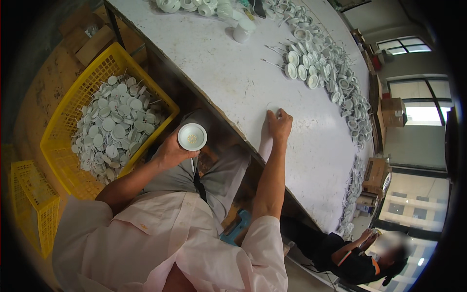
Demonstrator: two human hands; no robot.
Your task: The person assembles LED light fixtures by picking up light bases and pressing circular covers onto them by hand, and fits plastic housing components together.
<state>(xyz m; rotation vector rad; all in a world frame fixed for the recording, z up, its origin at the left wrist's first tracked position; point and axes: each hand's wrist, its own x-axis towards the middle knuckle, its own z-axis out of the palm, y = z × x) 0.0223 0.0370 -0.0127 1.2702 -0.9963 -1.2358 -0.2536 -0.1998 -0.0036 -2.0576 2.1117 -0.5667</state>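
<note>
My left hand (171, 152) is closed around a white round LED downlight (192, 136), held over my lap beside the table edge. Its open face points up, with a cluster of small yellowish LEDs in the middle, and a white cable hangs beneath it. On the white table (219, 73), my right hand (279, 125) has its fingers bent in a pinch. At those fingertips a thin pale translucent disc (273, 105) shows only faintly against the tabletop.
On my left, a yellow plastic basket (51, 141) holds a heap of round white pieces (114, 121). Many white downlights (311, 63) with cables line the table's far right side. A white cup-like piece (242, 33) stands farther back. Another person (360, 255) sits at lower right.
</note>
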